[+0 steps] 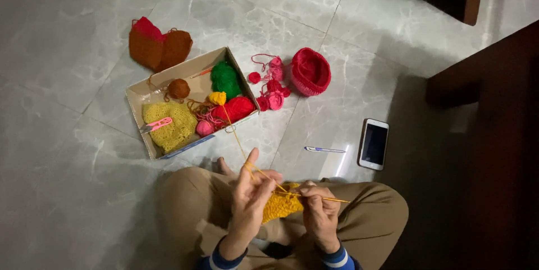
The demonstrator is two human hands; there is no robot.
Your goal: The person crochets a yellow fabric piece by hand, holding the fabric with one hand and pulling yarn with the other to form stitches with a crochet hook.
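Fingers (259, 179) of the left hand (251, 197) are partly spread and raised, with a strand of yellow yarn (236, 135) looped over the forefinger, while the lower fingers close on the yellow crochet piece (281, 204) held above the lap. Beside it, the right hand (320, 214) is curled tight around a thin crochet hook (328, 198), whose shaft pokes out to the right; its tip seems to sit in the top edge of the piece, though the view is too small to be sure. Both hands hang over crossed legs in tan trousers (370, 214), and striped cuffs show at the wrists. From the forefinger the yarn runs up across the floor to a small yellow ball (218, 98) in an open cardboard box (147, 146). That box also holds a green ball (225, 78), a red ball (236, 108), a brown ball (179, 88), a yellow knitted piece (171, 126) with pink snips (157, 125) lying on it. Just right of the box lie pink and red crocheted bits (272, 85) and a red crocheted cap (310, 71); behind the box sits a brown and red knitted piece (158, 47). Nearer the knees, a pen (325, 150) and a white phone (374, 144) lie on the grey marble floor (62, 135), well apart from the box.
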